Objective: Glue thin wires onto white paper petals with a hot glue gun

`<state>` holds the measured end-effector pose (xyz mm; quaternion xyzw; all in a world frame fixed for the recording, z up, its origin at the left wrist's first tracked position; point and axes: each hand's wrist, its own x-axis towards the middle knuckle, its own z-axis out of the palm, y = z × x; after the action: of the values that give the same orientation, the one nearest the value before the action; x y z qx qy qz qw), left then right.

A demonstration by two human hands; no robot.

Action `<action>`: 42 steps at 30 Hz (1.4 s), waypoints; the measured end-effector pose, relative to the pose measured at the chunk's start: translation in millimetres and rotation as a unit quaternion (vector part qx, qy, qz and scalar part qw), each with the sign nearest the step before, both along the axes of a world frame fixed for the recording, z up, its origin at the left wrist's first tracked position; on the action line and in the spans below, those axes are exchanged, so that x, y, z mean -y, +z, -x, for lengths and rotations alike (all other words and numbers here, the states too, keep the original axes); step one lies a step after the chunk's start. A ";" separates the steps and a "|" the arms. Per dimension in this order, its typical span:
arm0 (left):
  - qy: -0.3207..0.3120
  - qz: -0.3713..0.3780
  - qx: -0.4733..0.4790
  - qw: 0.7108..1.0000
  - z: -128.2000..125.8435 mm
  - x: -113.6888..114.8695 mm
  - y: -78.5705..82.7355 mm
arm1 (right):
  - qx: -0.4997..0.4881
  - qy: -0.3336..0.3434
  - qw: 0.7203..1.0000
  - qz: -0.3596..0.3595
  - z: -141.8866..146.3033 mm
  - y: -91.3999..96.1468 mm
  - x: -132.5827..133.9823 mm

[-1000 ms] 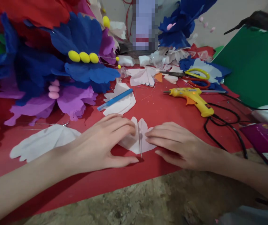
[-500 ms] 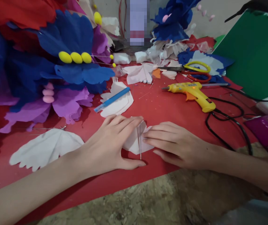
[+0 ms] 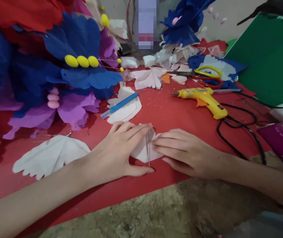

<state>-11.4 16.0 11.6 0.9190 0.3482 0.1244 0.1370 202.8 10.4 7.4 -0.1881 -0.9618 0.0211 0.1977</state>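
A small white paper petal point(image 3: 141, 152) lies on the red sheet point(image 3: 171, 115) with a thin wire point(image 3: 148, 148) along its middle. My left hand point(image 3: 118, 152) lies flat over the petal's left half, fingers stretched out and thumb on the sheet below the wire. From the other side, my right hand point(image 3: 183, 152) presses its straight fingers onto the petal's right half, fingertips close to the wire. Both hands touch the petal and neither grips it.
A yellow glue gun point(image 3: 203, 99) with black cable point(image 3: 240, 129) lies at right; scissors point(image 3: 203, 74) sit behind it. A blue pen point(image 3: 119, 105) rests on white petals. Large blue and purple paper flowers point(image 3: 64, 79) crowd the left. Green board point(image 3: 267, 62) and purple box point(image 3: 280, 142) stand right.
My left hand's fingers have slid forward and right over the petal toward the wire. The right hand has barely shifted.
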 end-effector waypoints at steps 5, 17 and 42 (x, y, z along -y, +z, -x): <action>-0.005 -0.015 -0.005 1.000 1.1 0.0 -2.1 | -0.038 -0.127 0.990 -0.053 -12.0 15.8 -9.4; -0.023 -0.060 0.025 0.998 4.9 -0.7 -12.6 | 0.124 -0.542 0.829 0.057 -85.7 13.3 -69.3; -0.012 -0.023 0.029 0.999 3.5 -1.2 -11.5 | -0.160 -0.459 0.856 0.174 -63.5 23.5 -37.2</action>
<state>-14.9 17.3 0.2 0.9219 0.3303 0.1574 0.1278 266.3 47.6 30.9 -0.6336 -0.7021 0.1245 0.3002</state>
